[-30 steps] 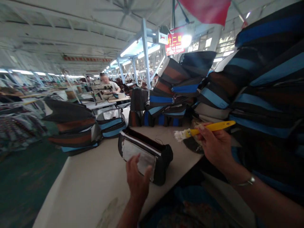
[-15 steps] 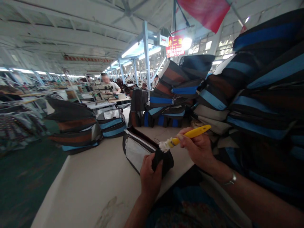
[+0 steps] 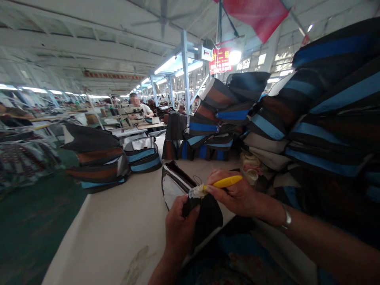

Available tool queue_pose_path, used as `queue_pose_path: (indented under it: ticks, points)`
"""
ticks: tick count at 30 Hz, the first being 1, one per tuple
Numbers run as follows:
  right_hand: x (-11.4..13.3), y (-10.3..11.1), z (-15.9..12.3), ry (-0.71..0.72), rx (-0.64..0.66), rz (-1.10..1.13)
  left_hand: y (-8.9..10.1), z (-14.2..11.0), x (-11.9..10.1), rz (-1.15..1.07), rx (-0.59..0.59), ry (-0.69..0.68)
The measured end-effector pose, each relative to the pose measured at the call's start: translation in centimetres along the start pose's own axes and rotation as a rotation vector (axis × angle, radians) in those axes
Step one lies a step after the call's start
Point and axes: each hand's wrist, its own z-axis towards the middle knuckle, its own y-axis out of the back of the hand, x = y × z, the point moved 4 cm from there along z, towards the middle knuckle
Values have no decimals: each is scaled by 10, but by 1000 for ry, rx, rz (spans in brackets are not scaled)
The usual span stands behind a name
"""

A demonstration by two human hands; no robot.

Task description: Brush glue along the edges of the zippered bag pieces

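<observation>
While the head camera looks down over the pale bench [image 3: 118, 221], the black pouch [image 3: 204, 213] serves as the landmark, standing at the bench's near edge, just in front of the person. The left hand [image 3: 179, 229] is clamped on the near end of the pouch, thumb and fingers wrapped around the dark fabric and tipping it up. The right hand [image 3: 237, 194], just right of the pouch, is closed around the yellow handle of a brush [image 3: 216, 184], whose whitish bristles touch the pouch's top edge by the left thumb. The open side of the pouch, with its pale lining and dark rim, faces left and away. As a judgement, the brushing of this piece is under way at one end of the rim; how much of the rim is already coated cannot be told, and the far part looks still to be reached. Behind and right of the pouch rise tall stacks of striped bags [image 3: 311, 111] in black, blue and brown, and a pale lumpy pot [image 3: 249, 166] sits just behind the right hand. Well to the left of the pouch lies another heap of striped bags [image 3: 95, 158], so many pieces may remain. Far behind the pouch a co-worker [image 3: 139, 107] sits at another table.
</observation>
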Motion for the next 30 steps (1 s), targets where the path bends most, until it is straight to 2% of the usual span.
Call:
queue_pose_path:
  ticks: [2, 5, 7, 10, 13, 15, 17, 19, 20, 22, 25, 27, 29, 30]
  points:
    - [-5, -1, -1, -5, 32, -38, 3, 0, 0, 5, 20, 0]
    - [-16, 14, -1, -90, -43, -131, 9, -1, -1, 99, -30, -80]
    - [-14, 25, 1, -115, -98, -156, 12, -2, -6, 195, -140, -233]
    - [2, 33, 8, -117, -181, -76, 8, -6, -21, 387, -269, -570]
    - [22, 27, 18, -88, -194, 1, -3, -9, -33, 606, -235, -854]
    - [28, 18, 25, -70, -120, 13, -10, -11, -37, 697, -168, -970]
    - [27, 6, 30, -51, 44, -23, -14, -12, -38, 728, -117, -1024]
    - [22, -3, 33, -29, 219, -137, -17, -13, -37, 737, -106, -1047]
    - [19, -4, 33, -24, 267, -212, -17, -13, -37, 740, -106, -1050]
    - [16, -1, 35, -17, 252, -323, -18, -14, -36, 741, -115, -1056]
    - [19, 3, 37, -29, 206, -299, -19, -14, -38, 729, -106, -1060]
    - [22, -4, 38, 4, 287, -277, -19, -15, -40, 733, -90, -1064]
    - [22, -13, 38, 58, 386, -340, -20, -16, -41, 746, -63, -1068]
    - [21, -16, 39, 72, 395, -385, -21, -17, -41, 755, -52, -1072]
